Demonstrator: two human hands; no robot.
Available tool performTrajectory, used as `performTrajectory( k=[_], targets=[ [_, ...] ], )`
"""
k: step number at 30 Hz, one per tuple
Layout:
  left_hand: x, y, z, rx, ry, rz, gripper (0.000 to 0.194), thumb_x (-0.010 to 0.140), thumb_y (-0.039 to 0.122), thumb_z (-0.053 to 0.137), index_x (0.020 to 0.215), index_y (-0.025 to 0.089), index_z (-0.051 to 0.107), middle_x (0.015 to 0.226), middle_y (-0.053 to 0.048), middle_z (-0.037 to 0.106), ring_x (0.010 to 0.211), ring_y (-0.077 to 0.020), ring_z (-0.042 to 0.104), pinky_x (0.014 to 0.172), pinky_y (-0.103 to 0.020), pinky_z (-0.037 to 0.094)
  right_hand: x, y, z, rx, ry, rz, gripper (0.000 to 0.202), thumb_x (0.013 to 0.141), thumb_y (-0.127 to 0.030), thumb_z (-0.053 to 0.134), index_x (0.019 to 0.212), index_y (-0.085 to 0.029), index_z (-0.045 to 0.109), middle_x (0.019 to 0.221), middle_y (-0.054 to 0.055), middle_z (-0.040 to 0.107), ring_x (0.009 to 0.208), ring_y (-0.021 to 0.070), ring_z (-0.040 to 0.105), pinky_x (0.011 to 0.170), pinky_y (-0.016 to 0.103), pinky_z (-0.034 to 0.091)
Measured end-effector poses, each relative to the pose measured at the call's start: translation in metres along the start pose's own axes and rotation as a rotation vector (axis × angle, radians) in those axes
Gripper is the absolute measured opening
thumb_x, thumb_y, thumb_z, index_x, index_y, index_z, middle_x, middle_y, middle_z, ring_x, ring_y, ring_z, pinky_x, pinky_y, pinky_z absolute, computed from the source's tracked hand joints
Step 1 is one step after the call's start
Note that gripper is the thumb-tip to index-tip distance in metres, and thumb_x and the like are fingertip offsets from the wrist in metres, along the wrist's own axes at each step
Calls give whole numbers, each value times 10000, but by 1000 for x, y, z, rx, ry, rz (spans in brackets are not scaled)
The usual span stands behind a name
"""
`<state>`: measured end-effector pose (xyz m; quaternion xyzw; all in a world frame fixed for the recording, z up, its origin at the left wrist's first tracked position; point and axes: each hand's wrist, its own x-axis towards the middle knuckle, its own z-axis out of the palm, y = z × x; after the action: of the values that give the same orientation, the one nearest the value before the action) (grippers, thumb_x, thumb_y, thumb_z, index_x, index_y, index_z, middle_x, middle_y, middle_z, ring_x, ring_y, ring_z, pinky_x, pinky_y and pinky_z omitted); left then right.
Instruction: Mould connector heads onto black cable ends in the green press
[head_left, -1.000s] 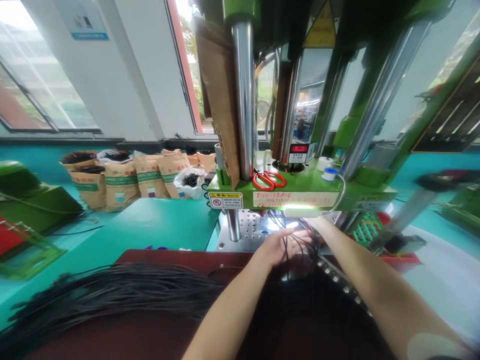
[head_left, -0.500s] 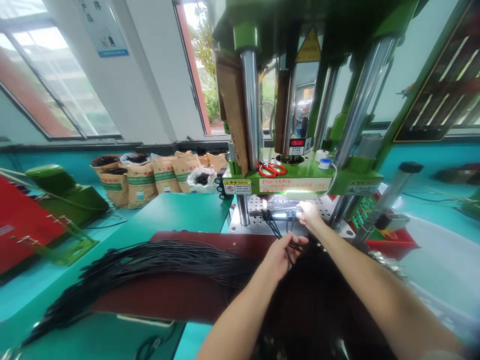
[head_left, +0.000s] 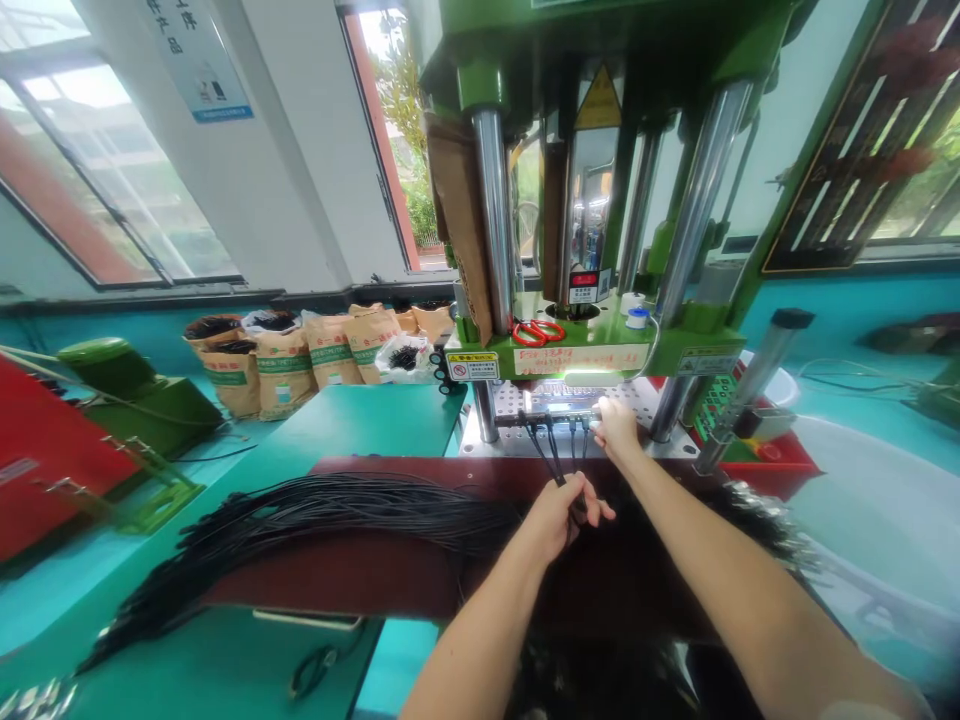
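Note:
My left hand (head_left: 564, 512) is closed on several black cables (head_left: 551, 462) just in front of the press. The cables rise from it to a metal mould bar (head_left: 559, 418) on the press plate, where their ends sit side by side. My right hand (head_left: 619, 432) reaches to the right end of that bar. Its fingers are bent and pressed together there, and what they pinch is hidden. A thick bundle of black cables (head_left: 337, 510) lies to the left across the dark red board (head_left: 315, 580).
The green press (head_left: 675, 345) hangs over the mould between steel columns (head_left: 492, 220). Red-handled scissors (head_left: 538, 332) rest on its ledge. A red bin (head_left: 780, 468) and a large white tub (head_left: 885, 510) stand right. Paper sacks (head_left: 281, 370) line the wall behind the green table (head_left: 375, 420).
The cables have spread into separate strands at the bar. My left hand has shifted slightly down, its outer fingers looser. My right hand stays at the bar's right end. The view has shifted slightly.

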<state>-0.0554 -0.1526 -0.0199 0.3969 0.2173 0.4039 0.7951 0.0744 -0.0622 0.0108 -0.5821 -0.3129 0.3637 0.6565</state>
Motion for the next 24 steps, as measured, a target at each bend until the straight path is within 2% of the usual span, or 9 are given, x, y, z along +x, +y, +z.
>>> performTrajectory(
  k=[2,5,8,11,16,18,22,24],
  targets=[
    [-4,4,-1,65,-33,-67,338,746,462,566,668,134,546,497,-56,603,738,-225,641,714,-290,399,0,-2,1,-13,13,-25,263,899,-317,470,712,-134,496,475,-106,355,310,10,288,282,130,227],
    [-7,8,-4,121,-74,-96,332,742,449,576,668,125,569,573,-95,654,842,-249,635,745,-295,392,3,-8,1,-35,33,-64,246,885,-287,477,685,-144,478,459,-109,344,292,13,288,269,132,226],
    [-10,7,-7,95,-71,-54,339,751,456,571,666,128,571,585,-94,661,884,-260,627,763,-303,387,8,-10,-3,-68,62,-87,224,843,-273,485,650,-160,466,449,-90,376,277,36,338,244,152,235],
    [-14,3,-8,-24,-47,1,338,762,460,565,667,135,573,587,-76,657,920,-257,618,789,-309,388,11,-5,-9,-101,95,-98,205,813,-287,470,644,-172,477,417,-77,371,269,68,372,231,175,252],
    [-24,0,-1,14,-145,41,337,801,420,534,667,116,596,585,-96,651,895,-262,618,898,-398,366,18,6,-21,-163,133,-89,190,814,-289,444,680,-166,499,393,-66,372,311,97,440,238,172,253],
    [-23,4,-2,-30,-94,109,326,804,415,534,659,128,586,565,-78,635,859,-253,624,905,-416,365,23,8,-26,-197,109,-68,206,837,-301,432,708,-157,502,411,-68,390,312,83,431,248,165,258],
    [-11,21,-16,-245,169,410,279,785,362,584,606,157,526,484,23,503,669,-156,593,909,-390,371,30,10,-37,-325,-14,-15,228,884,-313,421,745,-146,489,437,-90,384,312,52,400,279,147,286],
    [-4,29,-24,-352,274,472,253,780,332,599,616,165,504,464,62,411,558,-102,514,876,-368,394,31,11,-44,-413,-111,4,233,904,-297,375,750,-152,474,417,-94,358,319,62,407,300,159,331]
  ],
)
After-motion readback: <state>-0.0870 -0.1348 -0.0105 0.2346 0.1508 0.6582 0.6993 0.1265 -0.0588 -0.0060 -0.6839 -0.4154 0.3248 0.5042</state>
